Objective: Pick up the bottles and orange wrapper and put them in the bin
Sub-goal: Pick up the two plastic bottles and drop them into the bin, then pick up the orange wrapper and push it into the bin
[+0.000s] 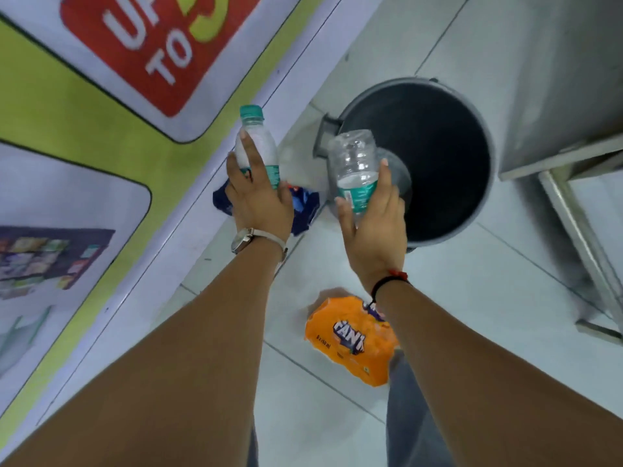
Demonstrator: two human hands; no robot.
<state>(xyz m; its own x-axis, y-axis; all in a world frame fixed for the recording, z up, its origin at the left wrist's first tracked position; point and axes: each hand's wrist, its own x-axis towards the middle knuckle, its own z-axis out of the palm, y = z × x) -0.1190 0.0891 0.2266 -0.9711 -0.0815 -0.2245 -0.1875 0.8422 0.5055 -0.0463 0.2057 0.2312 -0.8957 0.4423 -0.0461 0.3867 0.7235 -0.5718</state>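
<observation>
Both hands are full: the left hand wraps around one capped bottle, and the right hand grips a second bottle. That makes two clear plastic bottles, each with a teal label band. The capped bottle has a teal lid and points away from the body, with the index finger lying along its side. The second bottle is turned so its base faces up and away, held between thumb and fingers just over the near rim of the bin.

One bin stands on the tiled floor, round, grey, dark inside, beside a steel cabinet. One orange wrapper lies flat on the floor near the person's feet, partly under the right forearm. One dark blue wrapper lies below the left hand, beside the bin.

Both arms stretch forward, roughly parallel, backs of the hands up. A watch sits on the left wrist and a dark thread band on the right.
</observation>
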